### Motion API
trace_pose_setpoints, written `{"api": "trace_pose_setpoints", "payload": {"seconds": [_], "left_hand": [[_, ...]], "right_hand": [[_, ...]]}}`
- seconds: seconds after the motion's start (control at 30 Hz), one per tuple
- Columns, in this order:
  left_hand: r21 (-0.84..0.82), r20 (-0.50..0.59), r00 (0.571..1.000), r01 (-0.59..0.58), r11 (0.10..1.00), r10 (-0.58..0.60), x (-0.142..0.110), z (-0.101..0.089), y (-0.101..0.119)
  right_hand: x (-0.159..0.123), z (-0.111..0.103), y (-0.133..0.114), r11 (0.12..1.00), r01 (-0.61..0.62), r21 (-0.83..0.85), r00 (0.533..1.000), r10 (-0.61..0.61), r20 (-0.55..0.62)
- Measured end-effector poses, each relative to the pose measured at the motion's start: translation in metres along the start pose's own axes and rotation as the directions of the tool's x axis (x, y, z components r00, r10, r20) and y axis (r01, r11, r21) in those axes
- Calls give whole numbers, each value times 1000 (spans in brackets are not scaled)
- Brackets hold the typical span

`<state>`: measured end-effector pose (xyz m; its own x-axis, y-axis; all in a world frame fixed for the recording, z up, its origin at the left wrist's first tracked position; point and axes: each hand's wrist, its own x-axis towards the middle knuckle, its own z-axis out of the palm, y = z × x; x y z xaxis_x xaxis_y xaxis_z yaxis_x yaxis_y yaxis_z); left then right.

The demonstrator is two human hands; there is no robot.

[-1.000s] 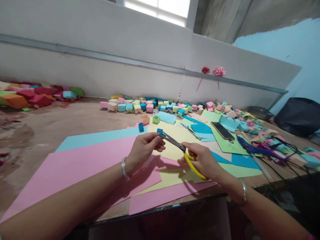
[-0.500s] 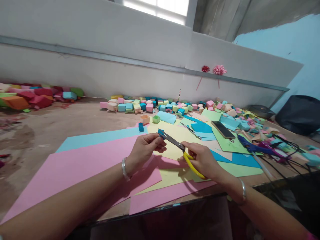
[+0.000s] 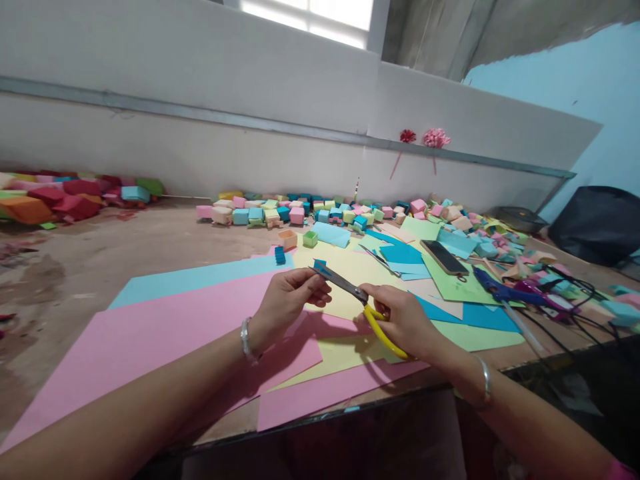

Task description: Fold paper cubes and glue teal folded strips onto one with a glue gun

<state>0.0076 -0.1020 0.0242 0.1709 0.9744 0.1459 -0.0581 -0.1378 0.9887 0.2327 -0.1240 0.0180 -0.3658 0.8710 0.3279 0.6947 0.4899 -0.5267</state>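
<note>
My left hand (image 3: 295,293) pinches a small piece of blue paper (image 3: 321,266) between thumb and fingers. Yellow-handled scissors (image 3: 383,331) are gripped in my right hand (image 3: 397,313), their blades reaching left across the blue piece. Both hands are above the sheets of coloured paper. Beneath my left forearm lies a large pink sheet (image 3: 165,347), with a light blue sheet (image 3: 200,275) partly under it. A small stack of blue pieces (image 3: 280,255) stands just beyond my left hand, near an open peach paper box (image 3: 288,239) and an open green paper box (image 3: 310,238).
Small folded paper boxes (image 3: 296,215) line the wall, with another pile (image 3: 75,200) at far left. On the right are a phone (image 3: 444,257), a blue glue gun (image 3: 493,285), dark cables and paper scraps. The table's front edge (image 3: 345,412) runs close to me.
The scissor blades have shifted slightly against the blue paper, which shows at a slightly different angle. My hands stay in nearly the same place, and the whole view has moved a little.
</note>
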Motion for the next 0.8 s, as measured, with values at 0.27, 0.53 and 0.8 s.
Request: {"api": "trace_pose_setpoints", "payload": {"seconds": [0.27,0.53,0.8], "left_hand": [[3,10,1000,-17,1000,17,1,-2,-2],[6,20,1000,-18,1000,18,1,-1,-1],[-1,27,999,-20,1000,20,0,-2,-1]], "right_hand": [[0,1,1,1000,-5,-19,1000,5,-3],[-1,1,-1,999,-4,-52,1000,3,-19],[-2,1,-1,996,6,-92,999,-10,-36]]}}
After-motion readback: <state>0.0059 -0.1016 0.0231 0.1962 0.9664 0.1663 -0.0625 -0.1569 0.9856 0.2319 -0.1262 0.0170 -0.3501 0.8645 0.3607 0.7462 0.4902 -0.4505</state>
